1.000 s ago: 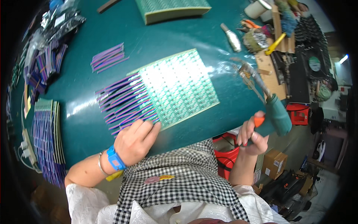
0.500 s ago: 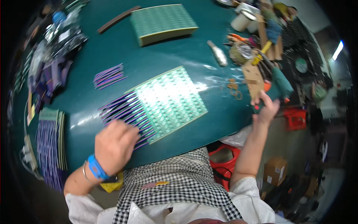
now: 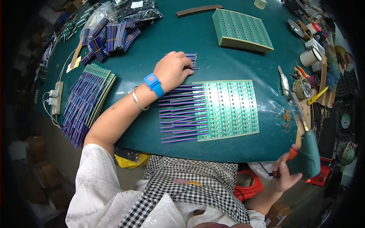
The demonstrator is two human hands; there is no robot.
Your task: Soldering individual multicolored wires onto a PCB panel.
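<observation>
My left hand [image 3: 175, 68] is over a small bundle of purple, striped wires [image 3: 192, 60], its fingers curled down at the wires; the fingertips are partly hidden. Just nearer lies a green circuit board panel [image 3: 232, 110], with a row of striped wires [image 3: 178, 114] sticking out from its left edge. On the right, past the table edge, my right hand [image 3: 287, 174] grips a green soldering gun [image 3: 311, 154] by its handle. One finger lies by the orange trigger, and the long tip points away from me over the table.
A stack of wired boards [image 3: 89, 98] lies at the left, beside a white power strip [image 3: 57, 97]. Farther back are wire bundles [image 3: 116, 38] and a thick board stack [image 3: 243, 30]. Rubber bands [image 3: 286, 121], a silver-wrapped blade [image 3: 284, 81] and a white mug [image 3: 310, 57] are at the right.
My left hand has gone from the wires at the board's near left side to the small wire bundle beyond it. The view has swung leftward. My right hand still has the soldering gun.
</observation>
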